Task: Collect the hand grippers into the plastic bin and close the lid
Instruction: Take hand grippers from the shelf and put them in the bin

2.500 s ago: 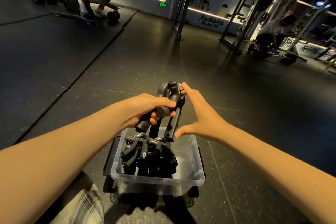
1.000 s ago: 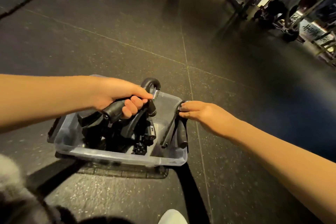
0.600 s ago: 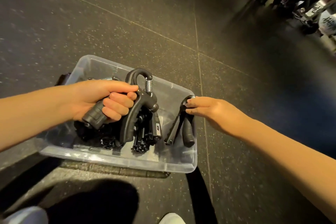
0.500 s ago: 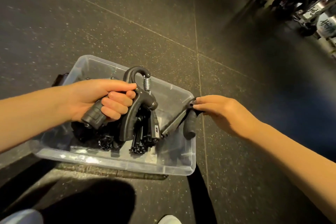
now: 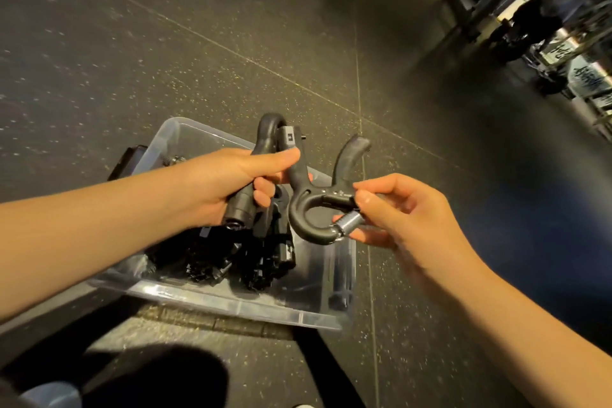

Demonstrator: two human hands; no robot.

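Observation:
A clear plastic bin (image 5: 231,306) sits on the dark floor below my hands, holding several black hand grippers (image 5: 231,255). My left hand (image 5: 225,185) is shut on one black hand gripper (image 5: 270,132), held above the bin's left half. My right hand (image 5: 397,219) pinches the spring end of a second black hand gripper (image 5: 304,209), lifted above the bin's right side with its two handles pointing up and away. A dark edge, maybe the lid (image 5: 124,162), shows at the bin's far left side.
Dark speckled rubber floor tiles (image 5: 231,43) spread all around the bin. Gym racks and machines (image 5: 546,26) stand at the far right. A shoe tip (image 5: 46,394) and a dark shadow lie near the bottom left edge.
My right hand has lifted its hand gripper up out of the bin's right end and turned it handles-up. My left hand has raised its hand gripper slightly and moved it right.

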